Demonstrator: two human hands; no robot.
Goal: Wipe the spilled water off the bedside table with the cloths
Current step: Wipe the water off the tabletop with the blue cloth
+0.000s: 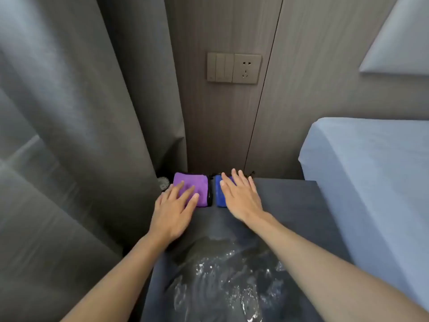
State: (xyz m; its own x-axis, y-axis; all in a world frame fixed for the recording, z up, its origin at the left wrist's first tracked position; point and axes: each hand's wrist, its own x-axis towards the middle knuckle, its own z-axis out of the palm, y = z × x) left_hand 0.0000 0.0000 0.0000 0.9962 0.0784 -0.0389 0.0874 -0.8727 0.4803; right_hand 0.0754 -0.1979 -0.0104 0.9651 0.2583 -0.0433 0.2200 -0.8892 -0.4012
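Observation:
A dark bedside table [290, 201] runs from the wall toward me. Spilled water [216, 282] glistens over its near half. At the far edge lie two folded cloths side by side: a purple cloth [197, 182] on the left and a blue cloth [219, 196] on the right. My left hand [173, 211] is flat, fingers spread, with its fingertips over the purple cloth's near part. My right hand [240, 197] is flat and spread over the blue cloth, hiding most of it. Neither hand grips anything.
Grey curtains [81, 135] hang along the table's left side. A bed with a light sheet [371, 182] borders the right. A switch and socket panel [233, 68] sits on the wooden wall behind. A small round object [163, 183] lies left of the purple cloth.

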